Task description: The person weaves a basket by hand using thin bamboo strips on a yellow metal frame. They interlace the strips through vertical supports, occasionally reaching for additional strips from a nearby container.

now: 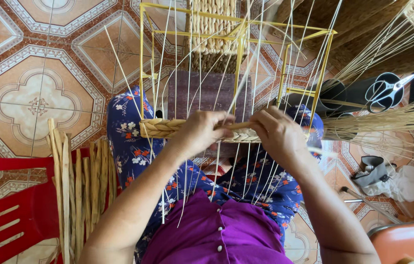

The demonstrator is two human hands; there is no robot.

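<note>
The left hand (199, 131) and right hand (278, 133) are both pinching closed on a flat, pale straw weaving strand (234, 125), threading it between thin upright reeds on the yellow wire basket frame (239, 54). It is probably light, pliable, and kinks easily; gripping close to the braided row (160, 128) looks best.

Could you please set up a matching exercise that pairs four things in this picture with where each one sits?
Things:
1. scissors
2. frame
3. chair
4. strips

Places:
A. leaning on the red seat, lower left
B. far right, on a dark container
C. bottom left corner
D. on the lap, at both hands

Pairs: 1-B, 2-D, 3-C, 4-A
</note>
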